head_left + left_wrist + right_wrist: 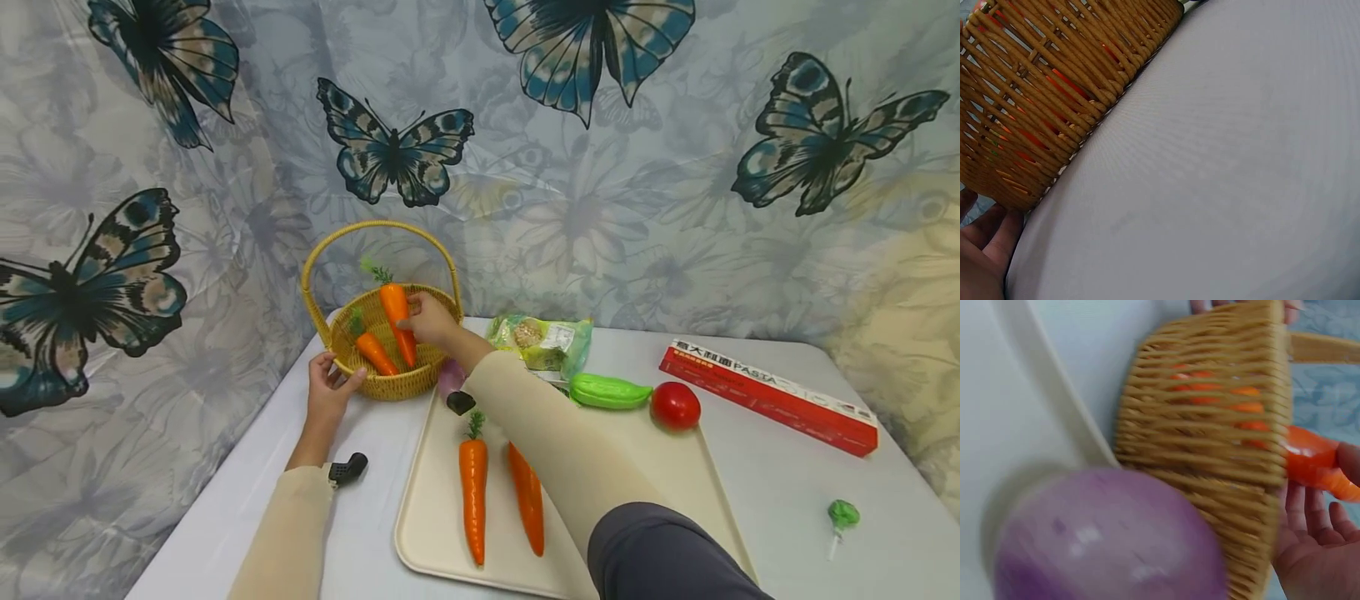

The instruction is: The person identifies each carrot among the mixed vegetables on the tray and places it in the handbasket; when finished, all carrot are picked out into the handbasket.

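A wicker basket (pixel 393 386) with an arched handle stands at the back left of the table. My right hand (pixel 437 322) pinches an orange carrot (pixel 393 302) with a green top, its lower end down inside the basket. Another carrot (pixel 376 354) leans within the basket. At the basket's near left side, my left hand (pixel 327 398) grips the wicker, thumb at the rim; in the left wrist view its fingers (pixel 999 234) touch the lower edge. Two more carrots, one whole (pixel 473 492) and one partly behind my right sleeve (pixel 527 504), lie on the cream tray (pixel 417 508).
Close to the basket's right side sits a purple round vegetable (pixel 1110 544). A green packet (pixel 558 342) lies behind the tray. A green vegetable (pixel 609 392) and a tomato (pixel 676 406) are at its far edge. A red pasta box (pixel 772 398) and green lollipop (pixel 843 514) lie right.
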A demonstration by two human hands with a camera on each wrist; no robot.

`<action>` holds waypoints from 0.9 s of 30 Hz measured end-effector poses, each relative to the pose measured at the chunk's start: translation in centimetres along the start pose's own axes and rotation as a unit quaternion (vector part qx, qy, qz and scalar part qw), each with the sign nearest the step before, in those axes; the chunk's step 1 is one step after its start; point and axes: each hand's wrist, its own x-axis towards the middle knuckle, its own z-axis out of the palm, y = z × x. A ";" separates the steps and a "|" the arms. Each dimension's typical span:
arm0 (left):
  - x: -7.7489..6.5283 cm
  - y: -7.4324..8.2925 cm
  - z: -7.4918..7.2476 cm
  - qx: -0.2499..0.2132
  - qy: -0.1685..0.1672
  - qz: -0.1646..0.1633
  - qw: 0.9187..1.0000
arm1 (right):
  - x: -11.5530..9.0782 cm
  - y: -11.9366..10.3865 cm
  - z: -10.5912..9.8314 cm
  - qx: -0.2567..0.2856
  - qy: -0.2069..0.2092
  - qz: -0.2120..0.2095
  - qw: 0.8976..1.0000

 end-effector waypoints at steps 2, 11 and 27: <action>0.4 -0.4 0.2 -0.008 -0.001 0.003 1.000 | 0.0 0.5 0.3 -0.041 0.008 0.000 0.999; 1.2 -2.6 0.1 0.007 0.015 0.014 1.000 | -0.3 1.3 1.4 -0.255 0.044 0.026 0.966; 0.6 -0.8 -0.2 0.001 0.003 -0.002 1.000 | -7.0 0.6 -1.5 -0.090 -0.003 -0.065 0.994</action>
